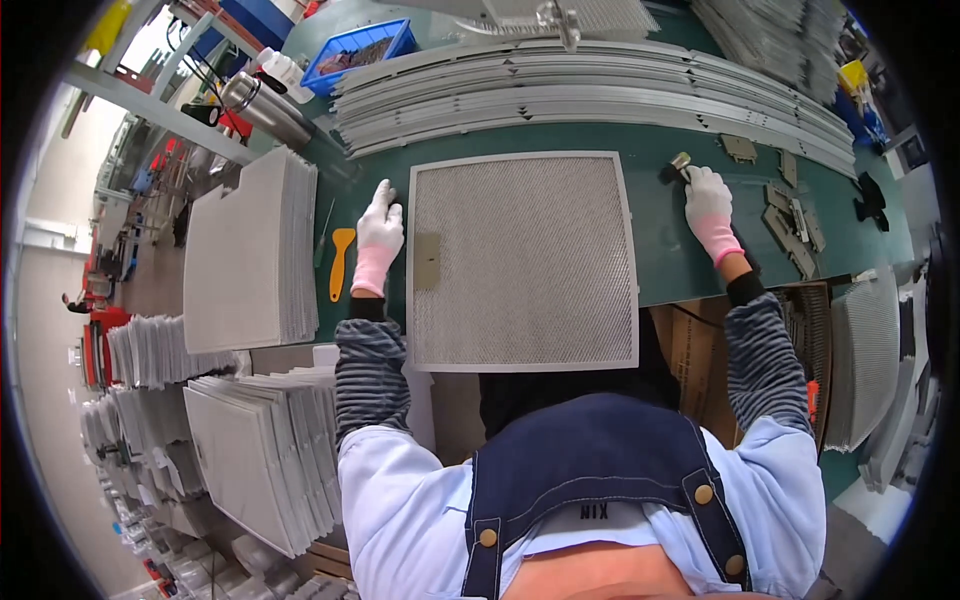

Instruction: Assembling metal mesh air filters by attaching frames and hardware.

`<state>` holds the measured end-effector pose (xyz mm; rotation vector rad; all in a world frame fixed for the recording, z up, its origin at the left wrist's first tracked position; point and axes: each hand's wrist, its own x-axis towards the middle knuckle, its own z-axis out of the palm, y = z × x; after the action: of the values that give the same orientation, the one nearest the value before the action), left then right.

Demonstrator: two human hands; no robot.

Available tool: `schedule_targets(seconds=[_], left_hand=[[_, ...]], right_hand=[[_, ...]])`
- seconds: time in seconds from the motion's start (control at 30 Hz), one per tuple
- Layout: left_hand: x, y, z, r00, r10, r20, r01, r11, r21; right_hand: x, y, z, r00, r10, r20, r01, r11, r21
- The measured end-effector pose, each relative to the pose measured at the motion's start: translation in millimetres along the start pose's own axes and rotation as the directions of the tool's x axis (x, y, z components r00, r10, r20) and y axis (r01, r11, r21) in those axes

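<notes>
Square mesh filter panel (522, 260) flat on green bench (670, 265), near edge overhanging. Left hand (380, 228), gloved, released, fingers spread flat on bench just beside panel's left frame. Right hand (706, 200), gloved, clenched around small dark-handled tool (677, 167), apart from panel's upper right corner. Orange scraper (340, 262) left of left hand.

matt metal mesh filter panel (522, 260) on a smooth green table (665, 250); white cloth gloves.

A brown cardboard box (700, 360) stands open below the green worktop's (660, 270) near edge, toward its right end; a blue plastic crate (362, 50) sits at the far left corner; no labels, signs or screens show.
</notes>
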<state>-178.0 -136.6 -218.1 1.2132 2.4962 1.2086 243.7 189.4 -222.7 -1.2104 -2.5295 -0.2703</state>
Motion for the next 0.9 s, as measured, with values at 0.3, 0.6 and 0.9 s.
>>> schedule_targets(seconds=[0.3, 0.6, 0.9], left_hand=[[0.9, -0.5, 28.7, 0.954, 0.282, -0.097, -0.247, 0.929, 0.274], [-3.1, 3.2, 26.2, 0.960, 0.264, -0.087, -0.242, 0.948, 0.206], [-3.3, 6.2, 31.6, 0.944, 0.327, -0.051, -0.273, 0.856, 0.439]], right_hand=[[32.4, -87.8, -42.9, 0.804, -0.545, 0.237, 0.474, 0.829, 0.298], [92.6, -276.5, -23.5, 0.573, -0.813, 0.098, 0.741, 0.566, 0.362], [109.0, -320.2, -24.5, 0.514, -0.854, 0.080, 0.729, 0.484, 0.484]])
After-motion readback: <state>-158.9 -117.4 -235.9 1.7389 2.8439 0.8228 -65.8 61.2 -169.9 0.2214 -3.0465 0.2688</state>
